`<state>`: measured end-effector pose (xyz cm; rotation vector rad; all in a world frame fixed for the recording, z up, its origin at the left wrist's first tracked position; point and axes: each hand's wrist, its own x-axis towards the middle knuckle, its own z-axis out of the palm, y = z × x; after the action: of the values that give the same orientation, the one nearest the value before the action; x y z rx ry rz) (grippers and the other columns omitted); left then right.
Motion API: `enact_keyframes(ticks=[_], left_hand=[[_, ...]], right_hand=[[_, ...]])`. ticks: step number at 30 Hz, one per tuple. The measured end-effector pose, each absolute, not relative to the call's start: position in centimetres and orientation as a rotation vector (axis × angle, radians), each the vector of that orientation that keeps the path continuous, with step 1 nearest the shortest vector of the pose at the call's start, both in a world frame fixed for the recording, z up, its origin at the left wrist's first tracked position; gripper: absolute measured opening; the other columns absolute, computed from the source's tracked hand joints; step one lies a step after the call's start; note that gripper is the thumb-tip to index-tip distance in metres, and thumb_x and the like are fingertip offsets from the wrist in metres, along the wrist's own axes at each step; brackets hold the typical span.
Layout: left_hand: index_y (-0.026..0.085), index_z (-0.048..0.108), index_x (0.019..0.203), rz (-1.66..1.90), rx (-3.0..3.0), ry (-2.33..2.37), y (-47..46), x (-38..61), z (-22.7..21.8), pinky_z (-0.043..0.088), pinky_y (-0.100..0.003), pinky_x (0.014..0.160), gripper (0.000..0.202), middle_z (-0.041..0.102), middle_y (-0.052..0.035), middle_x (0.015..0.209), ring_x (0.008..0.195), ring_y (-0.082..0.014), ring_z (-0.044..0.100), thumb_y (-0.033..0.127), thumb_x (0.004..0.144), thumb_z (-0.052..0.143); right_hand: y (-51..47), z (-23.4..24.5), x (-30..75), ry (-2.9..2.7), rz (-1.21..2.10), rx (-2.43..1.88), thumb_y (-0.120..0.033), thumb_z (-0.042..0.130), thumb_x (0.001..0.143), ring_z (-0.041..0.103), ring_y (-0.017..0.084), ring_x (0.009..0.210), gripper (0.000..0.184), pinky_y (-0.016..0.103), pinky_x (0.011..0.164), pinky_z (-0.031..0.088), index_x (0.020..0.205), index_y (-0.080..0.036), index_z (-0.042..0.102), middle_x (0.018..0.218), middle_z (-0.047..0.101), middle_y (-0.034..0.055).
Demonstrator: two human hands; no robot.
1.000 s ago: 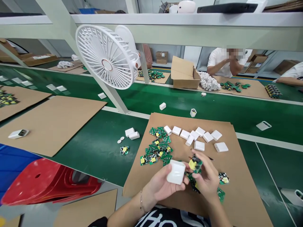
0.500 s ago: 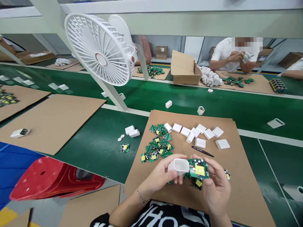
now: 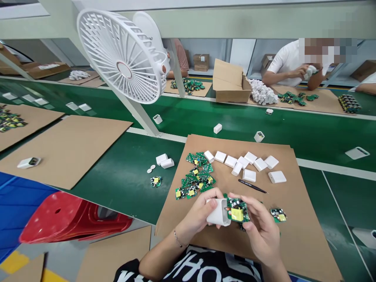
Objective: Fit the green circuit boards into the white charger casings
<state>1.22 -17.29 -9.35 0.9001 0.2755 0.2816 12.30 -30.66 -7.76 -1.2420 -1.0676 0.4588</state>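
Bare cardboard (image 3: 304, 244) right of the right hand (image 3: 261, 231) leaves passing room, while circuit boards (image 3: 192, 179) crowd the left and white cases (image 3: 230, 161) obstruct the far side.

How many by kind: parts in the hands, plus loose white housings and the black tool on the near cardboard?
Held housing, in the left hand: 1
Held circuit board, in the right hand: 1
Loose white housings: 10
Black pen-like tool: 1
Total: 13
Piled boards overlap too much to count.
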Motion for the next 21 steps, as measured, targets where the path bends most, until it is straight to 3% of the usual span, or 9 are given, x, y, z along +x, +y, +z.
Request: enact_keyframes(ticks=[10,17,21], left_hand=[[0.017,0.051,0.081,0.293,0.923,0.284,-17.25,1.31,-8.96,0.043,-0.014,0.035,0.053,0.057,0.0039,0.059,0.04,-0.0067,0.052,0.066,0.07,0.069],[0.016,0.053,0.078,0.318,1.001,0.291,-17.07,1.36,-8.95,0.029,-0.014,0.037,0.056,0.051,0.0045,0.056,0.041,-0.0057,0.045,0.068,0.067,0.069],[0.014,0.057,0.073,0.373,1.096,0.336,-16.96,1.21,-8.65,0.029,-0.018,0.044,0.059,0.048,0.0038,0.058,0.046,-0.0056,0.039,0.072,0.064,0.069]], right_hand=[[-30.84,-8.35,12.51,-1.194,0.4,-1.395,-0.036,0.051,0.096,0.065,0.023,0.114,0.039,0.034,0.091,0.057,0.135,-0.031,0.05,0.126,0.066,0.0075],[-31.12,-7.95,12.66,-1.361,0.22,-1.46,-0.029,0.051,0.096,0.066,0.023,0.112,0.042,0.036,0.093,0.056,0.138,-0.026,0.048,0.125,0.067,0.0082],[-31.11,-7.65,12.69,-1.439,0.182,-1.444,-0.027,0.051,0.096,0.063,0.024,0.117,0.045,0.039,0.096,0.054,0.14,-0.027,0.046,0.129,0.064,0.0082]])
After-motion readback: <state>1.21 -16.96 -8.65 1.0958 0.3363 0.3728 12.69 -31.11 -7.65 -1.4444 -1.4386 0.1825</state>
